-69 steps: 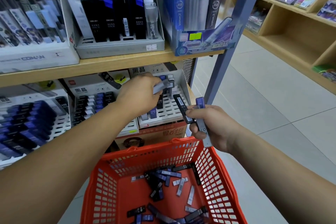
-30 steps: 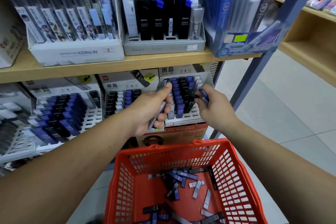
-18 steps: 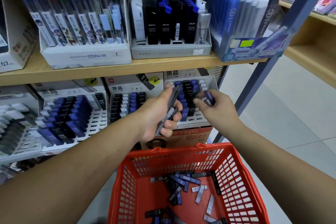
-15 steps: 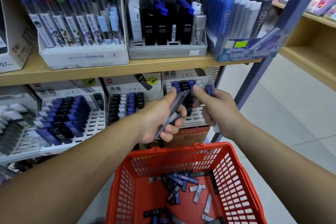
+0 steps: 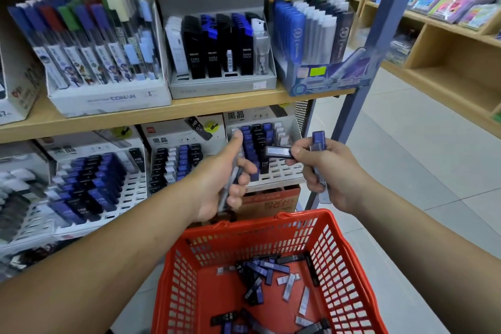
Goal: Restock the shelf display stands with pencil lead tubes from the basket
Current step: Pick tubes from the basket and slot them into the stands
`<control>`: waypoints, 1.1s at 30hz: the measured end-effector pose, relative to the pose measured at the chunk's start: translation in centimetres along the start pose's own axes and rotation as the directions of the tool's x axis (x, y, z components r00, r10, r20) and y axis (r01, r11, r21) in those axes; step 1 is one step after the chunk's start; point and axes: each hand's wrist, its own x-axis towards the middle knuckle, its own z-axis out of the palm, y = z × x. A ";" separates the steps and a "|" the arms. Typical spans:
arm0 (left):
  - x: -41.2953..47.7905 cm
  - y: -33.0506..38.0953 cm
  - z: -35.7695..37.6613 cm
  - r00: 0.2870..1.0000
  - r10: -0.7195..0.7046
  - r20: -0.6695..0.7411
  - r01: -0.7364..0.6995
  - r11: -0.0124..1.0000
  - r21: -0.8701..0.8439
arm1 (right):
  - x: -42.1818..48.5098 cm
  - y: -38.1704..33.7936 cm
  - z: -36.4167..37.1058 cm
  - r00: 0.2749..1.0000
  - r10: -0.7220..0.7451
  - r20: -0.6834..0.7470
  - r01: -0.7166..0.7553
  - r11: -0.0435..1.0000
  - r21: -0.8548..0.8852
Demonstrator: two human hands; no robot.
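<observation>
We're seeing the right hand [image 5: 333, 173] coming away from the left hand [image 5: 217, 183] — half a second back its fingertips were in the left's stock, now they're pinching one dark tube [image 5: 279, 151] clear of it, level, between the two hands. We're reading that as a hand-off just finished: one more piece peeled off and ready for slotting.

Hands are sitting apart. Left is curling round a bundle of lead tubes [image 5: 233, 177], thumb stretching up along them; we're not getting a count, too blurred. Right is pinching the single tube between thumb and forefinger and is also gripping a blue-capped tube [image 5: 317, 141] upright in the palm with the other fingers.

The pinched tube is hanging in front of the rightmost display stand [image 5: 282, 170] under the wooden shelf board [image 5: 189, 110]. That stand is showing filled rows at back left and bare slots along the front and right — we're expecting the tube to be going there, and it's needing a turn to upright first.

The basket [image 5: 311, 214] is sitting below the hands with plenty of loose tubes [image 5: 260, 271] lying on its floor, and the middle stand [image 5: 173, 131] and left stand [image 5: 132, 187] are showing gaps too, so we're judging the restock well short of done.
</observation>
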 end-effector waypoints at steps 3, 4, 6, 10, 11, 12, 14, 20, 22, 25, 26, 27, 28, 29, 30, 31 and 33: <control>0.3 -0.1 0.4 0.999 0.046 0.013 -0.043 0.979 -0.199 | -0.3 0.1 0.6 0.999 0.030 0.037 -0.030 1.000 0.006; 0.4 -0.2 0.6 0.998 0.067 0.023 -0.060 0.972 -0.228 | -0.3 0.1 0.8 0.998 0.037 0.050 -0.038 0.999 0.019; 0.6 -0.3 0.6 0.994 0.105 0.043 -0.089 0.957 -0.275 | -0.4 0.2 1.3 0.996 0.046 0.073 -0.050 0.998 0.043; 0.6 -0.1 0.4 0.976 0.214 0.039 -0.194 0.938 -0.288 | -0.3 0.5 1.8 0.992 0.060 0.107 -0.066 0.996 0.055; 0.6 -0.2 0.5 0.971 0.239 0.027 -0.226 0.943 -0.244 | -0.4 0.4 2.0 0.989 0.066 0.131 -0.073 0.996 0.050; 0.6 -0.2 0.7 0.965 0.261 0.011 -0.254 0.946 -0.203 | -0.5 0.4 2.2 0.982 0.076 0.170 -0.084 0.996 0.041; 0.6 0.0 1.0 0.962 0.272 -0.041 -0.274 0.944 -0.185 | -0.6 0.5 2.8 0.956 0.117 0.270 -0.133 0.990 0.040; 0.3 1.1 -0.2 0.969 0.218 -0.115 -0.231 0.965 -0.122 | -0.3 0.4 3.0 0.906 0.202 0.372 -0.332 0.885 0.328; 0.1 0.5 -0.3 0.978 0.187 -0.088 -0.190 0.982 -0.023 | -0.2 0.4 2.9 0.916 0.190 0.352 -0.327 0.863 0.386; 0.1 -0.6 0.1 0.987 0.153 -0.044 -0.148 0.983 0.111 | 0.0 0.6 2.6 0.937 0.172 0.303 -0.299 0.843 0.447; 0.1 -1.0 0.3 0.988 0.152 -0.034 -0.144 0.974 0.172 | 0.1 0.7 2.5 0.942 0.161 0.296 -0.291 0.832 0.472; 0.1 -1.3 0.5 0.987 0.159 -0.019 -0.151 0.963 0.222 | 0.3 0.8 2.4 0.943 0.151 0.295 -0.286 0.819 0.497; 0.1 -1.5 0.8 0.986 0.164 -0.006 -0.158 0.957 0.244 | 0.4 0.8 2.4 0.944 0.141 0.299 -0.284 0.808 0.516; 0.0 -1.6 1.1 0.986 0.169 0.001 -0.164 0.955 0.248 | 0.4 0.8 2.3 0.945 0.134 0.300 -0.281 0.801 0.528; -0.1 -1.6 1.4 0.985 0.171 0.002 -0.166 0.954 0.249 | 0.4 0.8 2.2 0.946 0.127 0.298 -0.276 0.798 0.536; -0.1 -1.7 1.6 0.985 0.171 -0.001 -0.165 0.950 0.264 | 0.4 0.7 2.1 0.948 0.122 0.295 -0.271 0.795 0.543; -0.2 -1.6 1.8 0.986 0.169 -0.004 -0.159 0.933 0.322 | 0.3 0.6 2.0 0.948 0.110 0.298 -0.269 0.779 0.567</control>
